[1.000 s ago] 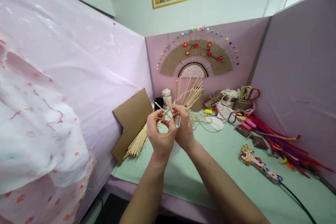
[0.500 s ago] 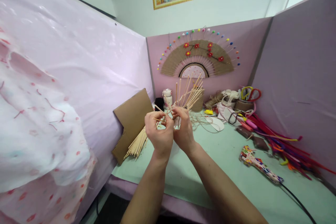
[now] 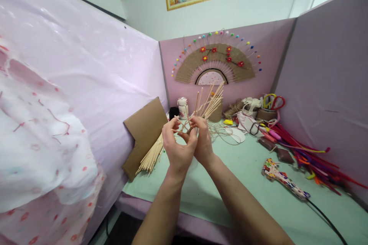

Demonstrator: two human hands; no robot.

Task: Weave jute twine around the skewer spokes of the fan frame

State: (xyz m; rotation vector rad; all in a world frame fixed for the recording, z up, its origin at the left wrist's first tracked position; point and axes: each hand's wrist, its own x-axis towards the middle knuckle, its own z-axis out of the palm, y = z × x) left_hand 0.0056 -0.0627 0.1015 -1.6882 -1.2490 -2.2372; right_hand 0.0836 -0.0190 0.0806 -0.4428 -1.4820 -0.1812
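Observation:
Above the middle of the table, my left hand [image 3: 178, 148] and my right hand [image 3: 202, 141] are close together, touching near the thumbs. Both are closed around the lower ends of thin wooden sticks [image 3: 212, 104], which fan upward and to the right. A few sticks cross each other between my left fingers and thumb. My right fingers pinch the sticks where they come together; the exact grip is partly hidden. Loose thin twine [image 3: 220, 132] lies on the table behind my right hand. Another bundle of wooden sticks [image 3: 150, 157] lies to the left of my left hand.
A brown cardboard sheet [image 3: 145, 134] leans at the left. A patterned glue gun [image 3: 286, 182] with a black cord lies at the right, near coloured pipe cleaners [image 3: 304, 160]. Scissors [image 3: 278, 103] stand in a pot. A decorated fan [image 3: 184, 67] hangs on the back panel.
My left hand has shifted slightly right and its fingers have lifted and spread a little around the crossing sticks. The held sticks have tilted slightly right.

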